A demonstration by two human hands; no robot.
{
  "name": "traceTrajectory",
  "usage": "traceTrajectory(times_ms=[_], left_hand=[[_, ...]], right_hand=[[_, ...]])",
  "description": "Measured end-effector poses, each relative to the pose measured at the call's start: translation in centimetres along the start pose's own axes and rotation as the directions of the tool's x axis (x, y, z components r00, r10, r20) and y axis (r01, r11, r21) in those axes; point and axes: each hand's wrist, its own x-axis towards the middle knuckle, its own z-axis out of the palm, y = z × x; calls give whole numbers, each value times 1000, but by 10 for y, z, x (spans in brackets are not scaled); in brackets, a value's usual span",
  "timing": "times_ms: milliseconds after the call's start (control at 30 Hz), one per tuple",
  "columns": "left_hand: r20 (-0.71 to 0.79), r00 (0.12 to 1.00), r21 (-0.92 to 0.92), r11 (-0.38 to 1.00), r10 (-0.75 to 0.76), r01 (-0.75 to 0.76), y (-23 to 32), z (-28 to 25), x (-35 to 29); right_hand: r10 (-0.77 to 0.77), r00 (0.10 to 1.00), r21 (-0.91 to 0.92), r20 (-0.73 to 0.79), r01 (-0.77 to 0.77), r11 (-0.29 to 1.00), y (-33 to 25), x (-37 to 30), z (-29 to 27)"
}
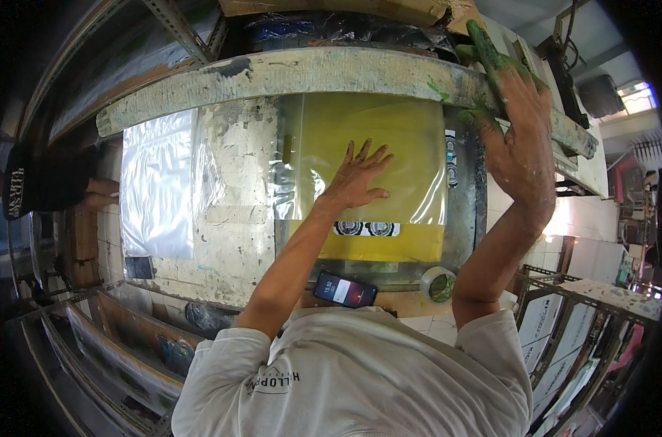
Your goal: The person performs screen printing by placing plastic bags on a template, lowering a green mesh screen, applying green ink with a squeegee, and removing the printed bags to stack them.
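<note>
My left hand (360, 177) lies with its fingers spread on a clear plastic sheet (411, 167). Beneath that sheet is a yellow translucent panel (389, 250), whose near edge shows a strip with two round black-and-white prints (367, 229). My right hand (519, 138) is raised at the right, fingers apart, with nothing visibly held. Green colour covers its fingers and thumb; whether this is stain or a covering I cannot tell. It overlaps a long, paint-crusted bar (309, 71) across the far side; contact between them is unclear.
Glossy clear plastic bags (158, 182) lie on the worn tabletop (236, 146) at the left. A phone (345, 290) and a tape roll (438, 284) sit at the near edge. Metal racks (119, 349) stand lower left. Another person's dark clothing (50, 182) shows far left.
</note>
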Motion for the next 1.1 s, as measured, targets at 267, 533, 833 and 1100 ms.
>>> traceTrajectory(times_ms=[267, 533, 833, 1100], left_hand=[[-793, 163, -572, 625, -587, -531, -13, -136, -135], [-627, 148, -777, 629, -765, -41, -47, -96, -268], [-588, 118, -785, 599, -801, 157, -65, -18, -298], [-647, 127, -740, 659, -752, 135, -60, -24, -297]], right_hand=[[71, 981, -38, 180, -65, 997, -20, -69, 22], [84, 669, 113, 739, -246, 963, -56, -96, 45], [41, 895, -214, 444, 61, 975, 57, 42, 291], [-153, 924, 216, 351, 79, 973, 98, 84, 343]])
